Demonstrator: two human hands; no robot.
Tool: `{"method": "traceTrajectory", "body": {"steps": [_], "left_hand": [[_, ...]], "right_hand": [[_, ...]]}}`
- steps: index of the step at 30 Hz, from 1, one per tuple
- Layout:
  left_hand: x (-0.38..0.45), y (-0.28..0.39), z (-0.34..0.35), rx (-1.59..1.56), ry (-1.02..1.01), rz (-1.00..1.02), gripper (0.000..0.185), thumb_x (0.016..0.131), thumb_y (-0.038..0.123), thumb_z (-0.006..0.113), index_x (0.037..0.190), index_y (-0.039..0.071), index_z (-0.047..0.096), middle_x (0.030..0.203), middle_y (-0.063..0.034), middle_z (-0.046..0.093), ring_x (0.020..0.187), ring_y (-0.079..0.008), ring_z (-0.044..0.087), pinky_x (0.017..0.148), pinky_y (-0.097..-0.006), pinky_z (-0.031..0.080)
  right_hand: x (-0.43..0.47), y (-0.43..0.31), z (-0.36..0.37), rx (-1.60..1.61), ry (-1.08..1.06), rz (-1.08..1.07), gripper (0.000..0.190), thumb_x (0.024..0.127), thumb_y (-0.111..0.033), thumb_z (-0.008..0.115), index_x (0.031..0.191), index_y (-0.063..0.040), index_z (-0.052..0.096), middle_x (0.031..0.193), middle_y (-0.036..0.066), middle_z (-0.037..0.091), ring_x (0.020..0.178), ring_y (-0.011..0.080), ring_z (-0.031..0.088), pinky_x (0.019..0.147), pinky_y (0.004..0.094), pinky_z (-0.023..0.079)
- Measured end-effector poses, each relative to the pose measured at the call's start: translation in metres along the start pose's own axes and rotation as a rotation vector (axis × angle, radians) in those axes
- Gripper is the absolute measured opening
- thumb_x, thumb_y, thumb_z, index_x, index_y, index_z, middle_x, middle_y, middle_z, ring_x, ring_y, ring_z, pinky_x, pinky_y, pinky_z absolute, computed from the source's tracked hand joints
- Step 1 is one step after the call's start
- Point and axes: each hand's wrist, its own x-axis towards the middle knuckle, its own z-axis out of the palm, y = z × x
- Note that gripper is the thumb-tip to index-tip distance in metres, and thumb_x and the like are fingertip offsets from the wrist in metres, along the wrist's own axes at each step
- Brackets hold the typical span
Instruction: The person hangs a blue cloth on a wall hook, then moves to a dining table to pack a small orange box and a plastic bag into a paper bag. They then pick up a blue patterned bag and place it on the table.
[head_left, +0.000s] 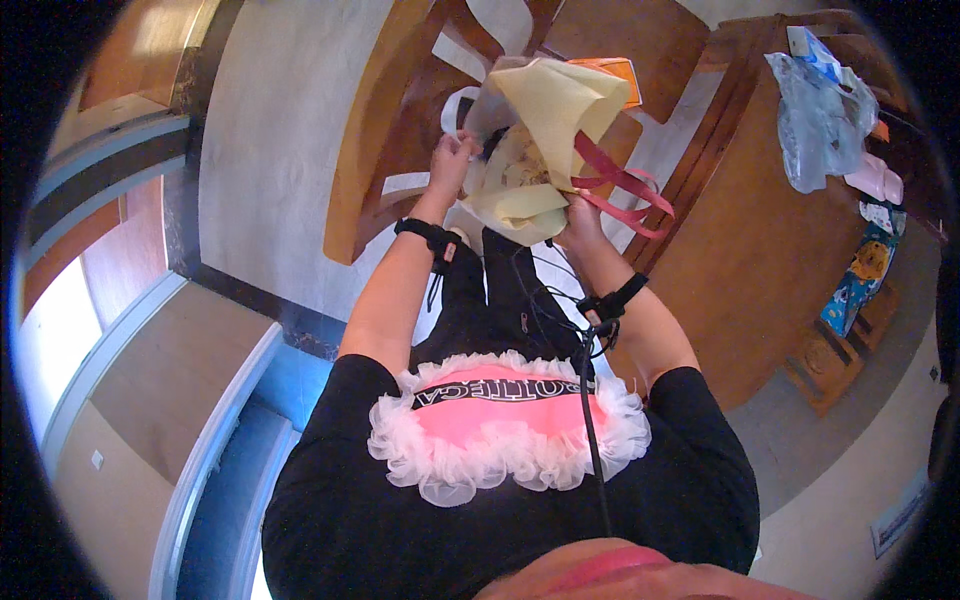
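In front of me is a bouquet-like bundle in pale yellow wrapping paper (559, 90), with dried-looking brown material (525, 161) visible inside it. My right hand (581, 221) grips the lower right side of the bundle, its fingers partly hidden by the paper. A red ribbon (626, 184) hangs in loops to the right of that hand. On the other side, my left hand (452, 159) has its fingertips pinched at the greyish, see-through edge of the wrapping. A white curved band (452, 112), hard to identify, shows just beyond the left fingers.
A wooden chair (390, 135) stands ahead on the left. At right is a wooden table (750, 247) bearing a clear plastic bag (814, 127) and pink items (874, 178). An orange box (619, 75) shows behind the bundle. Black cables (551, 289) hang between my arms.
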Motion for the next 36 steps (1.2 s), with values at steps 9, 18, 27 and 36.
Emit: {"method": "traceTrajectory", "body": {"steps": [9, 18, 27, 36], "left_hand": [[-0.014, 0.022, 0.022, 0.119, 0.025, 0.164, 0.021, 0.090, 0.013, 0.051, 0.107, 0.004, 0.058, 0.095, -0.0095, 0.064, 0.085, -0.0154, 0.060, 0.079, -0.0290, 0.047], [-0.028, 0.058, 0.080, -0.182, -0.049, 0.002, 0.021, 0.097, 0.012, 0.047, 0.115, 0.003, 0.056, 0.082, -0.0020, 0.061, 0.076, -0.0101, 0.056, 0.070, -0.0248, 0.046], [-0.047, 0.086, 0.108, -0.069, -0.354, 0.137, 0.043, 0.095, 0.004, 0.048, 0.137, 0.011, 0.042, 0.111, -0.0055, 0.065, 0.088, -0.0100, 0.058, 0.082, -0.0255, 0.046], [-0.094, 0.095, 0.142, -0.142, -0.270, 0.157, 0.048, 0.095, 0.006, 0.051, 0.141, 0.013, 0.038, 0.116, -0.0050, 0.064, 0.070, -0.0013, 0.045, 0.068, -0.0174, 0.040]], "right_hand": [[0.036, -0.030, 0.020, 0.013, 0.202, -0.027, 0.029, 0.094, -0.012, 0.049, 0.121, -0.003, 0.055, 0.116, 0.013, 0.060, 0.107, 0.0271, 0.058, 0.092, 0.0399, 0.048], [-0.029, -0.057, -0.072, -0.571, 0.387, -0.334, 0.026, 0.095, -0.016, 0.043, 0.117, -0.009, 0.055, 0.109, 0.007, 0.058, 0.103, 0.0181, 0.055, 0.086, 0.0344, 0.046], [-0.017, -0.077, -0.060, -0.641, 0.251, 0.005, 0.035, 0.092, -0.019, 0.055, 0.123, -0.004, 0.054, 0.105, 0.009, 0.063, 0.096, 0.0229, 0.062, 0.077, 0.0347, 0.051], [0.031, -0.143, -0.093, -1.747, 0.228, -0.440, 0.024, 0.085, -0.017, 0.058, 0.102, -0.001, 0.062, 0.092, 0.025, 0.065, 0.087, 0.0446, 0.063, 0.073, 0.0480, 0.051]]}}
